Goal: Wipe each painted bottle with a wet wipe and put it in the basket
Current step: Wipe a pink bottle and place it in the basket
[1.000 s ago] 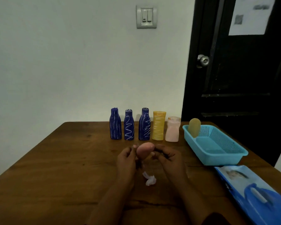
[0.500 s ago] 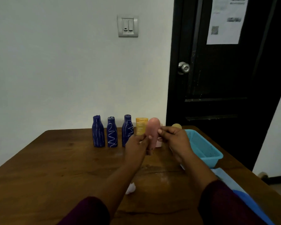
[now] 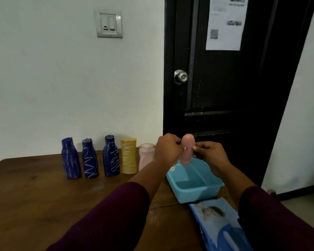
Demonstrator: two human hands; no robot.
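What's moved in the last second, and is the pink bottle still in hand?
The left hand and right hand carried the pink bottle from low over the table up and rightward; both now hold it upright over the blue basket, not released. The five-bottle row and wipes pack stayed put.

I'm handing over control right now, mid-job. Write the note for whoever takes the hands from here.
Left hand and right hand: both grip the rounded pink plastic bottle, held upright in the air, over the light blue plastic basket as the head camera sees it.
Row on the brown wooden table, by the wall: three dark blue bottles with white scribbles, a yellow bottle, a pale pink bottle.
The blue wet-wipe pack lies just nearer than the basket.
Done: cannot tell; the left forearm hides part of the basket.
Left: put the held bottle in, then wipe and basket the five in the row.
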